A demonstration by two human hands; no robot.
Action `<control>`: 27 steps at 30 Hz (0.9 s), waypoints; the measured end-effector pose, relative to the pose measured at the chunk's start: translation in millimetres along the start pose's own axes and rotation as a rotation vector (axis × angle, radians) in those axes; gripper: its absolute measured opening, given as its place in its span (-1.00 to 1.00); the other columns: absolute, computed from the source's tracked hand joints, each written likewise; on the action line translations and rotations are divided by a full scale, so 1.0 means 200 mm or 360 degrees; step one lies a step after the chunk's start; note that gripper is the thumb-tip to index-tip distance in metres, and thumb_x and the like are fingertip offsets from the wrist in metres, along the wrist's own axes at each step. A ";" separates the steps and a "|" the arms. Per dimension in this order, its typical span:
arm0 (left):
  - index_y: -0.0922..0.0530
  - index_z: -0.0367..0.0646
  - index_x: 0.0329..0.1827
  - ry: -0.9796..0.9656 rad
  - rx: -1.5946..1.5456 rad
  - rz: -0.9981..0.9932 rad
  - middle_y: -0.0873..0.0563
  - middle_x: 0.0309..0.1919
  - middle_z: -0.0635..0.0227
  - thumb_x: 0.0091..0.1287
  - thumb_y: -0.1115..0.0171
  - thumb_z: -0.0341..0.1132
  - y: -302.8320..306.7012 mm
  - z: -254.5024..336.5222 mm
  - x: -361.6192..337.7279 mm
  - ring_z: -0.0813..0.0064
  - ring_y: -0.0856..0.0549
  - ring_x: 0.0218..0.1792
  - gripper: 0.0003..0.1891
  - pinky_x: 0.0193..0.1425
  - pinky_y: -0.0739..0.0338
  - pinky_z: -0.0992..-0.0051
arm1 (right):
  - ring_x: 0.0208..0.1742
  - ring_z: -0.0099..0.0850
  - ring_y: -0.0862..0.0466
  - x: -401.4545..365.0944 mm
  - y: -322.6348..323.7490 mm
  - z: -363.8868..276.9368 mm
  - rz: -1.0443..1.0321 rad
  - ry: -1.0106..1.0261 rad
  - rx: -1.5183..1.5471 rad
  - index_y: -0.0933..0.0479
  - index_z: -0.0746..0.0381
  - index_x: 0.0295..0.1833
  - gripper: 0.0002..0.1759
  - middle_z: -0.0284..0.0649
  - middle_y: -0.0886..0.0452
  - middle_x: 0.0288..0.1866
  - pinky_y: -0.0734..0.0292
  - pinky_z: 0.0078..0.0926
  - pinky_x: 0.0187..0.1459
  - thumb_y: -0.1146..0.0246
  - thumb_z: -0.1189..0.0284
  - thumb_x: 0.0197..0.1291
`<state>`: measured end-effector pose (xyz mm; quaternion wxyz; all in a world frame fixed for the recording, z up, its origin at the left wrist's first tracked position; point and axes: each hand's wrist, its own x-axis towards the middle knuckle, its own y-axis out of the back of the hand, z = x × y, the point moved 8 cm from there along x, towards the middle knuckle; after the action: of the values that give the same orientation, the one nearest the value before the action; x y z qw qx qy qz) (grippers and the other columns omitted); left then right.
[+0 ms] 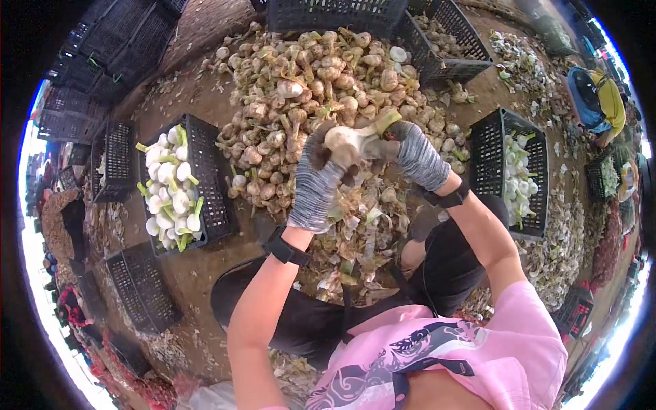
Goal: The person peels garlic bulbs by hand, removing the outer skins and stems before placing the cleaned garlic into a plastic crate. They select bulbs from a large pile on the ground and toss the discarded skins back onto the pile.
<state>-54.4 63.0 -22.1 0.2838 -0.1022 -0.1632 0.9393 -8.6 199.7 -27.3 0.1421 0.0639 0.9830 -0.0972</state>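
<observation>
My left hand (pixel 328 167), in a grey striped glove, is closed around a garlic bulb (pixel 345 139) with its skin partly dirty brown. My right hand (pixel 403 152), gloved the same way, has its fingers pressed together on the pale neck of that bulb, whose greenish stem end points up and to the right. Both hands are over the near edge of a large heap of unpeeled garlic (pixel 273 123). Under them lies a pile of loose papery skins (pixel 365 236).
A black crate of clean white garlic (pixel 171 188) stands at the left, another black crate (pixel 488 164) with white bulbs at the right. More crates (pixel 447 68) are behind the heap. Peelings (pixel 557 253) cover the ground at the right. A person in yellow (pixel 610 102) is at the far right.
</observation>
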 end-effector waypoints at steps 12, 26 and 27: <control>-0.55 -0.04 -0.18 0.1098 -0.0128 0.0387 -0.65 -0.32 0.40 0.17 0.02 0.25 0.24 -0.32 -0.03 0.53 -0.57 -0.43 -0.47 -0.38 -0.48 0.54 | -0.20 -0.52 -0.54 -0.09 -0.13 0.07 -0.0246 0.0280 -0.0165 -0.44 0.32 -0.08 -0.68 -0.27 -0.58 -0.24 -0.45 -0.52 -0.12 -0.24 0.45 0.02; -0.49 -0.26 -0.15 -0.0038 0.0527 0.0289 -0.59 -0.33 0.42 0.22 -0.17 -0.39 0.10 -0.01 0.01 0.70 -0.49 -0.35 -0.81 -0.26 -0.44 0.64 | -0.18 -0.25 -0.52 -0.10 -0.13 0.02 0.0234 0.0844 -0.0690 -0.42 0.35 -0.05 -0.66 -0.08 -0.51 -0.18 -0.42 -0.42 -0.09 -0.17 0.53 -0.01; -0.49 -0.26 -0.15 -0.0080 0.0696 0.0334 -0.59 -0.33 0.42 0.23 -0.16 -0.40 0.14 -0.02 0.02 0.70 -0.49 -0.36 -0.82 -0.27 -0.43 0.64 | -0.18 -0.25 -0.52 -0.11 -0.14 0.03 0.0226 0.0845 -0.0691 -0.42 0.35 -0.05 -0.66 -0.08 -0.51 -0.18 -0.42 -0.42 -0.09 -0.17 0.53 -0.01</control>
<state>-70.8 43.9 -36.1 0.1959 -0.0313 0.0486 0.9789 8.9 169.8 -21.6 -0.1017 0.1235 0.9765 0.1443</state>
